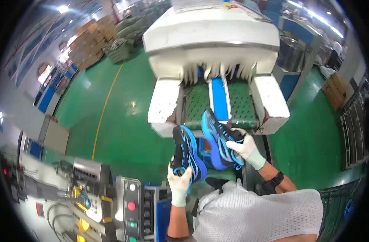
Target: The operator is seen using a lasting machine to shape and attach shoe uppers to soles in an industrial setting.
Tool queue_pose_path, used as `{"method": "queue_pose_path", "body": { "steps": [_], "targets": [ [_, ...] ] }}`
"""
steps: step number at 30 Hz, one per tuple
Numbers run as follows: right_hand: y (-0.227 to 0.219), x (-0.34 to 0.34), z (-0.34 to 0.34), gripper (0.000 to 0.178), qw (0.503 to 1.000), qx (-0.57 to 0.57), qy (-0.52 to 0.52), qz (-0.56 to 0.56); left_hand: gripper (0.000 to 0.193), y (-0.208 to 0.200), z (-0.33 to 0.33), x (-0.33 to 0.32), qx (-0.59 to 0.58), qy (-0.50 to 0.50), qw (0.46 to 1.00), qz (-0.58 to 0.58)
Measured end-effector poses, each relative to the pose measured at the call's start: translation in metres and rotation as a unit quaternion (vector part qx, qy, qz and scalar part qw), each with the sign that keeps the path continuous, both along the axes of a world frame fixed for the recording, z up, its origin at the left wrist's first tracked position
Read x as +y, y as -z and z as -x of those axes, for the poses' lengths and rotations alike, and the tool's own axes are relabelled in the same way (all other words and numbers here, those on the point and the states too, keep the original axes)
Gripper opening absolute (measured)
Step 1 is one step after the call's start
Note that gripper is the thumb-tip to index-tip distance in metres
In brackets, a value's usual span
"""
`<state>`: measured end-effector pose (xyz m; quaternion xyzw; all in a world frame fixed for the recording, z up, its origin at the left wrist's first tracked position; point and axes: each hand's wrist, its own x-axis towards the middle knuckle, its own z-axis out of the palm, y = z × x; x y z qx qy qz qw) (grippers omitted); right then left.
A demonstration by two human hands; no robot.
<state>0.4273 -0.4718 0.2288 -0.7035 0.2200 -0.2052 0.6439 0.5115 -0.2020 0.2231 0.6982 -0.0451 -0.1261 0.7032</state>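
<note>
- Two blue-and-black sports shoes are in hand, one per gloved hand, in front of a white conveyor machine (pixel 210 40) on a green factory floor (pixel 120 121).
- The left hand (pixel 179 181), in a white glove, has its fingers closed round the left shoe (pixel 187 153) at its lower end; this shoe is in the air, just short of the machine's near edge.
- The right hand (pixel 245 148), also gloved, wraps its fingers over the side of the right shoe (pixel 216 139), whose upper end reaches the near edge of the green belt (pixel 243 105).
- Both shoes have their long axis running from the person toward the machine mouth, leaning slightly left; I cannot tell which end is the toe.
- Progress, as a judgement: the pair is lifted and brought to the belt, but neither shoe is set down yet; placing and letting go seem left.
- A grey control panel (pixel 130 207) with coloured buttons sits at lower left, near the person's left arm.
</note>
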Motion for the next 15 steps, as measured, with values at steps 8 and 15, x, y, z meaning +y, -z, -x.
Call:
{"method": "queue_pose_path", "body": {
  "steps": [8,15],
  "targets": [
    [0.033,-0.137,-0.053,0.082,0.898,0.144,0.265,0.319,0.068,0.043,-0.161,-0.208,-0.254,0.045,0.937,-0.237],
    [0.012,-0.189,-0.136,0.075,0.893,0.195,0.209,0.347,0.077,0.047,-0.211,-0.216,-0.236,0.053,0.959,-0.146]
  ]
}}
